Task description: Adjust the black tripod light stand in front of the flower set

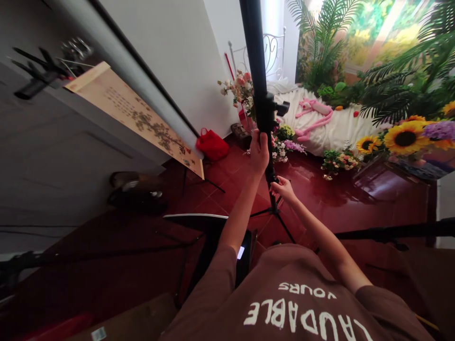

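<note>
A black light stand [256,57] rises in front of me, its tripod legs [273,211] spread on the floor. My left hand [260,154] is wrapped round its pole, just below a collar with a side knob [282,109]. Lower down, my right hand [283,188] is closed at another collar on the same stand, its fingertips pinched at the side of the pole. What exactly those fingertips grip is partly hidden. Both forearms reach forward from brown sleeves.
Behind the stand, a pink plush toy [318,111] lies on white cloth [343,132] among flowers and palm leaves. Sunflowers [405,137] stand at right. A printed scroll [142,121] and a red bag [212,144] are at left. Another black pole [398,231] crosses at right.
</note>
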### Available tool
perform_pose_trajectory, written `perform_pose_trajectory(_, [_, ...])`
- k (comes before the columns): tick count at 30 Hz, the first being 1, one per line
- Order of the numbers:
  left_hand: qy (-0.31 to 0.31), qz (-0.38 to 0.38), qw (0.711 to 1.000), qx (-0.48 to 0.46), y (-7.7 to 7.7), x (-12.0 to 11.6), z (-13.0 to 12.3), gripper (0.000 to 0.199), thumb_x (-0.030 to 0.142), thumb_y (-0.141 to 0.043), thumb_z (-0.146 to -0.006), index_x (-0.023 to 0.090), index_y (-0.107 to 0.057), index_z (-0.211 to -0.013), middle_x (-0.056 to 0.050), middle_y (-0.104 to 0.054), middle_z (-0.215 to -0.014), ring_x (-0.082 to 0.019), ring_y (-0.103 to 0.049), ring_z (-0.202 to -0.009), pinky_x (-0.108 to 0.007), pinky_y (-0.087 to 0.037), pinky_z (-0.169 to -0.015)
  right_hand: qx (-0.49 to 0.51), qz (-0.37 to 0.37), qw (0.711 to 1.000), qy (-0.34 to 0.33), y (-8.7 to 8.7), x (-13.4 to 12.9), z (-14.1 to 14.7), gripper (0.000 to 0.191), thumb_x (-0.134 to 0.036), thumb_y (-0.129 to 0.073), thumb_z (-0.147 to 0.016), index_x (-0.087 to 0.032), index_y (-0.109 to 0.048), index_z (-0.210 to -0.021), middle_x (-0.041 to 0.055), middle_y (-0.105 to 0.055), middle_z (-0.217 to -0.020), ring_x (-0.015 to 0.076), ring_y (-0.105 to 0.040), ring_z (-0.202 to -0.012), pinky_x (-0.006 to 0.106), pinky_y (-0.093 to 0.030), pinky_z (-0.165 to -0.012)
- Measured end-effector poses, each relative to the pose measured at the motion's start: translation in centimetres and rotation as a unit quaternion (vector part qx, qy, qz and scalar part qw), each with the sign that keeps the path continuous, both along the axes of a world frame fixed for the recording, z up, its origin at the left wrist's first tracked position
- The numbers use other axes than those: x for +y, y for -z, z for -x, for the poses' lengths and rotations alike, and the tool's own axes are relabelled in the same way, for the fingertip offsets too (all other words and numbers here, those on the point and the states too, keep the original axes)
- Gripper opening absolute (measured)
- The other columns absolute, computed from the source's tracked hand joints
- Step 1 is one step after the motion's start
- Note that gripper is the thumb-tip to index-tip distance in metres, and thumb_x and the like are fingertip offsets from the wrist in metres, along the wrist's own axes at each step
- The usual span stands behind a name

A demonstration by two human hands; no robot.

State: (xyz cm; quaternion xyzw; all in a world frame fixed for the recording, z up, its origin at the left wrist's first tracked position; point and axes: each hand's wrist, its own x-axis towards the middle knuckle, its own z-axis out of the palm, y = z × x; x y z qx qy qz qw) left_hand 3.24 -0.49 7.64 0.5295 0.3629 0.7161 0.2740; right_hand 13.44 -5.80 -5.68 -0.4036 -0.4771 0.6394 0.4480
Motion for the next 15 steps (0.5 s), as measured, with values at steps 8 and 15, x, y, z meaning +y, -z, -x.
perform_pose_trajectory(8, [0.025, -0.032, 0.999, -0.008, -1.9, 1.2, 0.0, 0.047, 0.066, -0.042, -0.086, 0.021, -0.053, -0.085, 0.002, -0.054, -0.067, -0.008, -0.052, -0.057, -0.022, -0.045, -0.055, -0.052, -0.019, 0.998, -0.012, 0.6, -0.7, -0.7, 0.041, -0.061, -0.062, -0.076, -0.022, -0.049, -0.076, -0.0054, -0.06, -0.053, 0.0104, -0.054, -0.038, 0.019, -0.042, -0.036])
perform_pose_trajectory(15, [0.043, -0.001, 0.999, -0.008, 0.4, 0.6, 0.3, 0.046, 0.064, -0.043, -0.088, 0.019, -0.056, -0.088, 0.003, -0.057, -0.067, -0.006, -0.056, -0.058, -0.019, -0.046, -0.057, 0.184, 0.18, 0.966, -0.016, -0.3, -2.0, 0.9, 0.05, -0.061, -0.035, -0.093, -0.018, -0.056, -0.076, -0.001, -0.059, -0.054, 0.0062, -0.039, -0.033, 0.018, -0.03, -0.032])
